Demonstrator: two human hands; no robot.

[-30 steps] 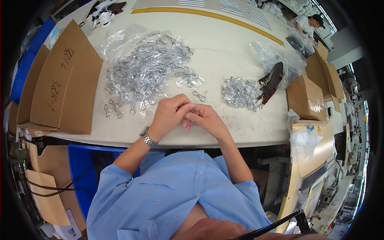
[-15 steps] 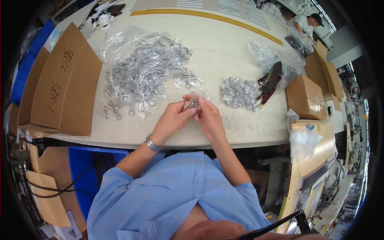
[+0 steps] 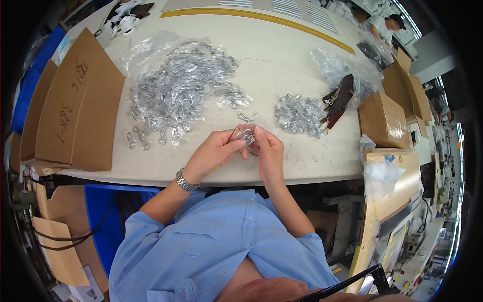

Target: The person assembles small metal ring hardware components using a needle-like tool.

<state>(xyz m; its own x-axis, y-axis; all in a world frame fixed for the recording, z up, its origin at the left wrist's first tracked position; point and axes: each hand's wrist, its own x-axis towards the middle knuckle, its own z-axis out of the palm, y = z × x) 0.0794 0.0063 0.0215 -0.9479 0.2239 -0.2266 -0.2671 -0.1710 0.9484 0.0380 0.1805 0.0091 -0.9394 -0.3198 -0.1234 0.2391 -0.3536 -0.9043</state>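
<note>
Near the table's front edge, my left hand (image 3: pixel 217 150) and my right hand (image 3: pixel 269 153) meet, both closed on one silver snap hook (image 3: pixel 246 119) that seems wrapped in clear plastic. Its hook end points away from me; its round ring lies between my thumbs and fingertips. My fingers hide part of it. Beyond my left hand spreads a large pile of similar bagged snap hooks (image 3: pixel 173 83), with a few lying apart at its near edge. To the right of my hands lies a smaller heap of snap hooks (image 3: pixel 299 116), beside a dark brown strap (image 3: pixel 342 95) with metal fittings.
A tall open cardboard box (image 3: pixel 80 110) stands at the table's left edge. Another box (image 3: pixel 385 121) and crumpled clear plastic bags (image 3: pixel 337 68) sit at the right. A yellow strip (image 3: pixel 256 19) runs along the back. Another person (image 3: pixel 381 29) is at the far right.
My hands have come slightly nearer to me and turned the snap hook, so its hook end now shows beyond my fingers. The heaps lie as before.
</note>
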